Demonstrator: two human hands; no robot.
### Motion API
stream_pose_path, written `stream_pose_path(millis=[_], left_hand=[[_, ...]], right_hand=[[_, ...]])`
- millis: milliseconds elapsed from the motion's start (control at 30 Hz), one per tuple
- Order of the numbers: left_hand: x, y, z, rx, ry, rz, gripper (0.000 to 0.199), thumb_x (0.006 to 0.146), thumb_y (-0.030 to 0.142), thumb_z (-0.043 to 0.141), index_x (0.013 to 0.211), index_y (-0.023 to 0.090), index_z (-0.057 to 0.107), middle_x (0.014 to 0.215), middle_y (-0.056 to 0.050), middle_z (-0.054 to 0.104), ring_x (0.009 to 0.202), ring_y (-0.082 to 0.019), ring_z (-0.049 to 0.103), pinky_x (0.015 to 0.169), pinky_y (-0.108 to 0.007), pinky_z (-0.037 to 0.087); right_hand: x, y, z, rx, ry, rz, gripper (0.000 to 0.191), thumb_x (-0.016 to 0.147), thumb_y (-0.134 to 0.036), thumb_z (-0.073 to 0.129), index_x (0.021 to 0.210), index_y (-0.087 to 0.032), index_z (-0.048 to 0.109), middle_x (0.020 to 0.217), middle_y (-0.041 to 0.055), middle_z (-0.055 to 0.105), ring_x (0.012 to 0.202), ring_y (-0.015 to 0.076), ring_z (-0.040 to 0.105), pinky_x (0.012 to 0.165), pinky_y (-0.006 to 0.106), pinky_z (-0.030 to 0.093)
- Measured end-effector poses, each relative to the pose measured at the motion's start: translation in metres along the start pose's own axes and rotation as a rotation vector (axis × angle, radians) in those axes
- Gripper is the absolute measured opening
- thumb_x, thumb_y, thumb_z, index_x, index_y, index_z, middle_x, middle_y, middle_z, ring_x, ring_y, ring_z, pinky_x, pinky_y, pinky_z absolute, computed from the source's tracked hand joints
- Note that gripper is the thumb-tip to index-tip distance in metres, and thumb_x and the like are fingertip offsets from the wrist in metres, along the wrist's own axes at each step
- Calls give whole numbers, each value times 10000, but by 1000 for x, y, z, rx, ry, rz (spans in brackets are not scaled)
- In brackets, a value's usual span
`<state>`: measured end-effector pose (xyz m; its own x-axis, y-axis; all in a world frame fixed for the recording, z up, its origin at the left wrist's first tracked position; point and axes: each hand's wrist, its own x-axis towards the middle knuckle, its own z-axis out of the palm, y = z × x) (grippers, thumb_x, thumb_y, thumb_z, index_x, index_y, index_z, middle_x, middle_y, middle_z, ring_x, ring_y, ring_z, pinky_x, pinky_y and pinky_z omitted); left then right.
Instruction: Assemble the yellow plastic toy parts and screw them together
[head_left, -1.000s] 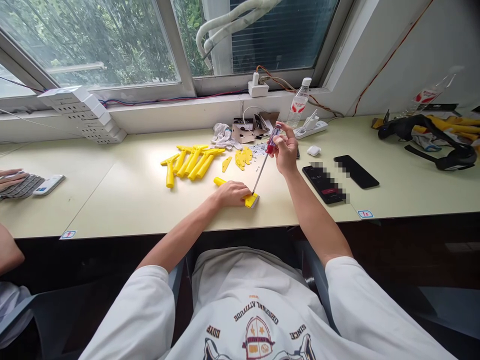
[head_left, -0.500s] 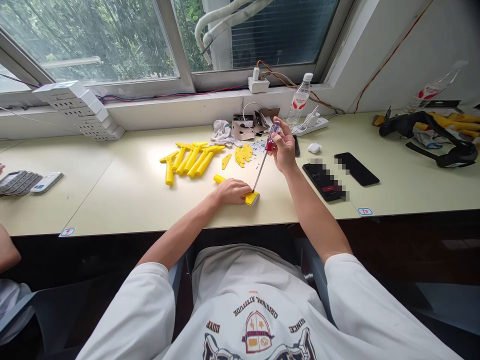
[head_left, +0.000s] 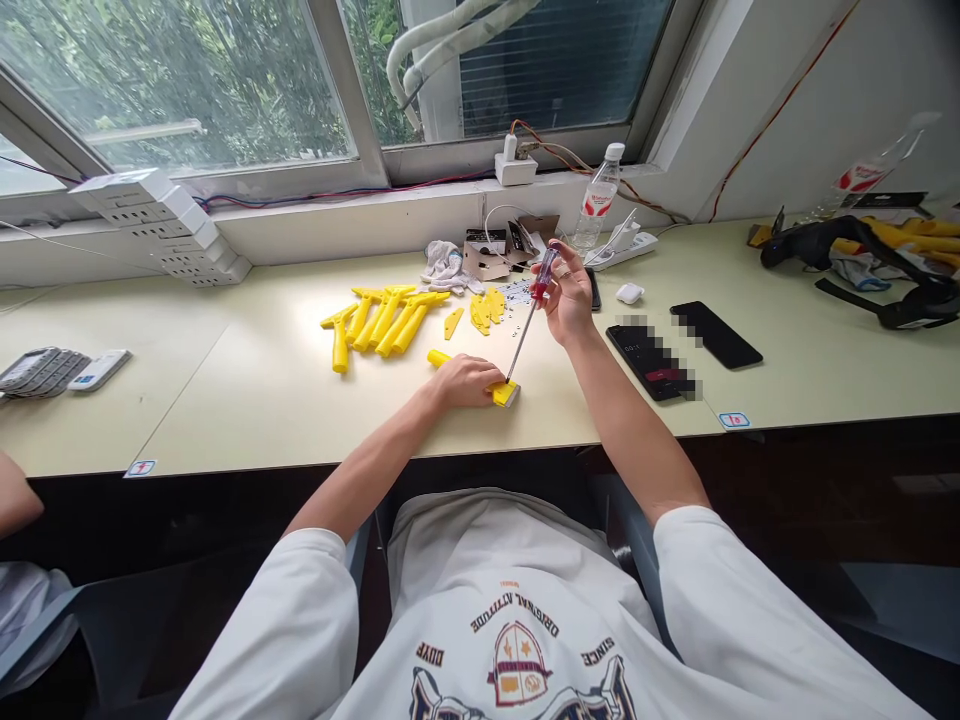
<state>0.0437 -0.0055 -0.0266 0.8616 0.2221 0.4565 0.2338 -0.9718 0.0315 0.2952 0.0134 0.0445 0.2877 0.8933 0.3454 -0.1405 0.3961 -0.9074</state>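
My left hand is closed around a yellow scraper lying on the table, its handle end and bladed head showing on either side. In my right hand is a screwdriver with a clear and red handle. The shaft slants down to the scraper's head, and the tip seems to meet it beside my left fingers. Several yellow scraper handles lie in a row to the left. Beyond my hands are flat yellow plates and scattered small screws.
A crumpled white glove, an opened small box and a water bottle stand along the back. Two phones and a white earbud case lie to the right. Another person's arm shows at the left edge.
My right fingers have shifted and loosened slightly around the screwdriver handle. The scraper and my left hand stay in place; the view has moved a little.
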Motion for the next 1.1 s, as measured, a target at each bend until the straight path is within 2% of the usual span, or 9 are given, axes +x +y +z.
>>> stream_pose_path(millis=[200, 300, 400, 533, 767, 933, 1100], left_hand=[[1, -1, -1, 0, -20, -18, 161, 886, 286, 637, 901, 247, 792, 810, -41, 795, 762, -179, 759, 720, -267, 562], [1, -1, -2, -4, -15, -3, 176, 878, 259, 624, 917, 238, 795, 821, -40, 798, 761, -178, 755, 702, -269, 552], [1, -1, -3, -6, -14, -1, 173, 872, 245, 626, 914, 235, 794, 818, -35, 795, 748, -176, 748, 690, -272, 544], [1, -1, -3, 9, -12, -33, 155, 852, 245, 639, 893, 243, 788, 815, -30, 797, 753, -186, 753, 672, -284, 532], [-2, -12, -1, 62, -13, -96, 148, 859, 229, 674, 951, 241, 791, 900, -40, 818, 811, -198, 759, 652, -290, 507], [-2, -22, 0, 59, 13, -134, 145, 937, 187, 666, 1024, 227, 775, 962, -62, 816, 903, -227, 753, 783, -329, 534], [6, -32, 1, 22, -25, -119, 138, 1026, 275, 664, 1119, 202, 735, 1029, -101, 797, 1004, -273, 717, 947, -410, 523]], right_hand=[[0, 7, 5, -93, 101, 11, 678, 900, -813, 672, 1431, -420, 519, 1029, 29, 707, 766, 198, 670, 491, 281, 473], [0, 7, 4, -94, 61, 7, 627, 932, -812, 606, 1416, -424, 517, 1091, 32, 737, 821, 211, 712, 532, 288, 525], [0, 9, 3, 37, 9, 8, 564, 935, -739, 648, 1384, -417, 533, 1149, 27, 776, 871, 236, 750, 572, 320, 574], [0, 14, 3, 215, 11, 49, 494, 916, -598, 750, 1327, -411, 552, 1125, 1, 793, 886, 231, 766, 609, 332, 616], [6, 22, 0, 272, 78, 50, 495, 916, -480, 781, 1353, -451, 551, 1092, -32, 781, 910, 197, 779, 610, 286, 634], [9, 24, -3, 269, 79, -2, 590, 924, -422, 749, 1462, -474, 515, 1182, -18, 784, 1004, 219, 786, 647, 306, 651], [15, 24, -6, 182, 94, -57, 652, 942, -446, 743, 1534, -512, 478, 1258, -2, 764, 1065, 227, 780, 663, 304, 659]])
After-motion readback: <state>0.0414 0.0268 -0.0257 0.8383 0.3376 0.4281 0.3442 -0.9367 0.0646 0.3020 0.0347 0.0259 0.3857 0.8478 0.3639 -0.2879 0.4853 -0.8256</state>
